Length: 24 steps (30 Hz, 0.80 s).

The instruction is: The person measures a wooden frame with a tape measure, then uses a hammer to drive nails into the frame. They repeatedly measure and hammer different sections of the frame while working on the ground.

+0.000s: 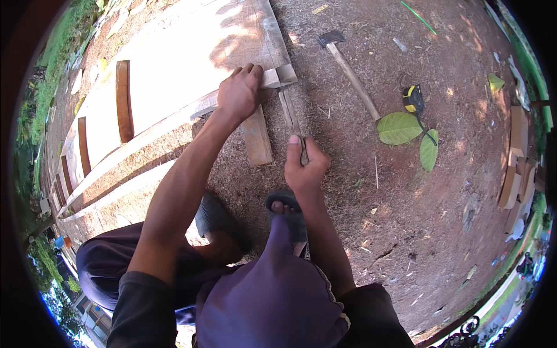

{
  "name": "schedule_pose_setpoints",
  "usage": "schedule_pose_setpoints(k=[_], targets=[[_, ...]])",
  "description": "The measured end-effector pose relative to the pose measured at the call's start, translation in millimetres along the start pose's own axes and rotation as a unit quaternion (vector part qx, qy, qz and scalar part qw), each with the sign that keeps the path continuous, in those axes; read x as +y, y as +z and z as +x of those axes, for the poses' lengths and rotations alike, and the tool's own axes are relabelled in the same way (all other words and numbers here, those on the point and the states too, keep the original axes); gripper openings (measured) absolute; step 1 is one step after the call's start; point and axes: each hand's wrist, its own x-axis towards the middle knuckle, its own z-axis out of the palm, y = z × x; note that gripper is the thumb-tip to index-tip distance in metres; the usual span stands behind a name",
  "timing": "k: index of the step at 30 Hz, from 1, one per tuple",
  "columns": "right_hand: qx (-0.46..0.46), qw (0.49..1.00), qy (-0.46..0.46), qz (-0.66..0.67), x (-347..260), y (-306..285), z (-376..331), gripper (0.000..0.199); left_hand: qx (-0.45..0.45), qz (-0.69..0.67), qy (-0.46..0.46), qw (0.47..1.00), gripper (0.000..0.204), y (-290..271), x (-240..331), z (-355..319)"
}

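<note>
— So, where are the hands?

— Left hand [239,93] lies palm down on the near end of a long wooden plank [174,64], fingers curled over its edge, pressing rather than gripping. The plank rests on the bare dirt ground [406,220] and runs away toward the upper left, with short brown cross battens [122,100] fixed across it.

— And the other one?

— Right hand [304,167] is closed tight round the lower end of a narrow flat tool [290,116], thumb up along it. I cannot tell what kind of tool it is. It slants up from the fist so its far end meets the plank's corner, just beside the left hand's fingers.

— Anything under that corner?

— A short wooden block [256,139] lies on the ground below the plank end, between the two hands.

— What else is lying about?

— A hatchet [347,66] with a wooden handle, on the dirt to the upper right, well apart from the hands. Further right, a yellow and black tape measure [413,98], touching two large green leaves [400,127]. Stacked wood offcuts [516,174] sit at the far right rim.

— The person's feet?

— One sandalled foot [285,209] sits just below the right hand; the knees are bent up close.
</note>
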Motion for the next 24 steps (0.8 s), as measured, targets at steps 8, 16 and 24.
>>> schedule_pose_setpoints(k=[8,16,24], targets=[[-0.087,0.992,0.035,-0.085,5.9,-111.7,-149.0,0.053,-0.005,0.006,-0.007,1.000,0.043,4.5,-16.5,-8.8],[-0.001,1.000,-0.014,0.027,-0.4,1.5,-2.5,0.030,0.002,-0.005,-0.004,1.000,0.043,4.5,-2.7,-6.5],[-0.066,0.995,0.038,-0.066,12.9,-115.8,-158.1,0.041,0.025,0.007,0.002,1.000,0.039,12.4,-16.1,-16.4]])
